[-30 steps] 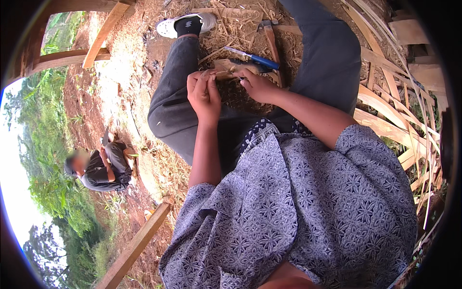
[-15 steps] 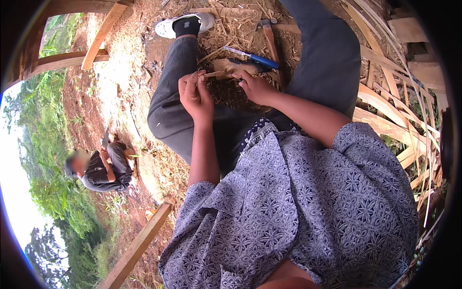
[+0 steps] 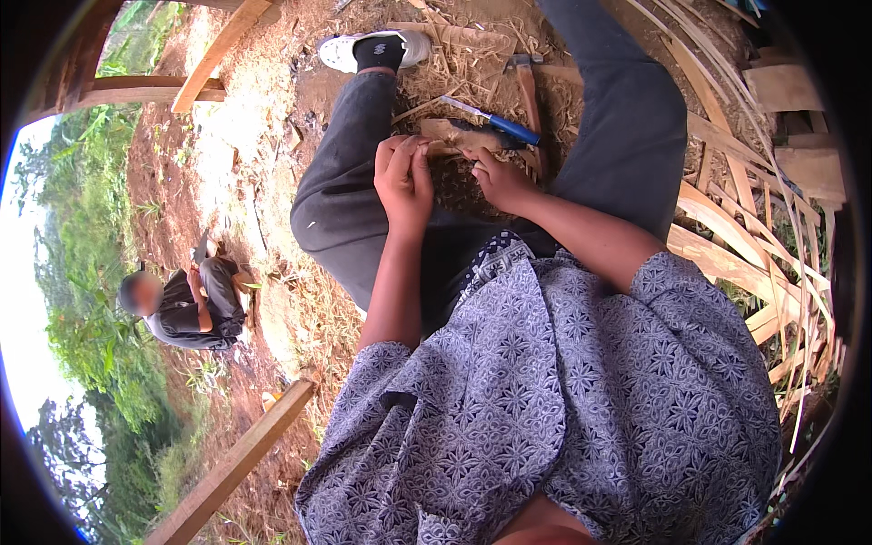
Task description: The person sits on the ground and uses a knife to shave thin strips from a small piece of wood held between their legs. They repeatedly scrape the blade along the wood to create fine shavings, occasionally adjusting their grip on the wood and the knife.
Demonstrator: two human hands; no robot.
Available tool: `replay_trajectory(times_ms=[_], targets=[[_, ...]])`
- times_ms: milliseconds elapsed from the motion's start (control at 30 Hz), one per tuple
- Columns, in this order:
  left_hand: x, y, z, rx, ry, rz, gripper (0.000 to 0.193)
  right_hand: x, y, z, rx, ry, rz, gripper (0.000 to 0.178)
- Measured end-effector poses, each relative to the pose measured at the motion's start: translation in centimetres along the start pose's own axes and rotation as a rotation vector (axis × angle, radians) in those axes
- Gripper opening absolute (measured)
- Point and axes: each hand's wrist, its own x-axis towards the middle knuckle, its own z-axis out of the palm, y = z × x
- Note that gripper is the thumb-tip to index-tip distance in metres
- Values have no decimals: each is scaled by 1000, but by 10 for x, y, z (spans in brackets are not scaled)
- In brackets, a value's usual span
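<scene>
My left hand (image 3: 404, 182) is raised over the ground between my legs, its thumb and fingers pinched on one end of a short, thin wood strip (image 3: 443, 148). The strip's other end reaches my right hand (image 3: 501, 180), whose fingers are curled and pressed together there. Whether those fingers grip the strip or a small dark thing beside it is too small to tell. Just beyond my hands lies a blue-handled tool (image 3: 513, 129) with a narrow pale blade, resting across a flat wood piece (image 3: 454, 133). A hammer (image 3: 527, 89) with a wooden handle lies beside it.
Wood shavings (image 3: 463, 71) litter the ground around my white shoe (image 3: 338, 53). Long split wood strips (image 3: 736, 250) are heaped at the right. A wooden beam (image 3: 241, 459) slants at the lower left. Farther left, another person (image 3: 186, 304) sits low on the slope.
My hands have come closer together, so less of the wood strip shows between them. The whole view has shifted slightly. The hammer and blue-handled tool stay on the ground.
</scene>
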Motion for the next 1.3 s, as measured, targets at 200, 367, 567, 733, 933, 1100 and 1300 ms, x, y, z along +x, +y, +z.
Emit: replay_trajectory(times_ms=[200,367,567,733,933,1100,1300], targets=[[-9,-15,1,-60,36,-82,11,-5,-49,-18,252,200,-181,34],[-1,5,6,10,-39,22,10,0,-7,2,-36,16,79,39],[0,-1,4,12,-10,5,10,27,40,0,133,-100,78,41],[-4,-10,8,-56,15,-46,11,17,29,14,173,-54,229,43],[-3,-10,7,-159,69,-143,10,11,11,-15,609,-296,547,47],[-2,-11,10,-164,73,-120,8,10,5,-8,346,9,123,47],[-6,-10,6,-70,50,-69,11,-7,-50,-26,254,161,-185,45]])
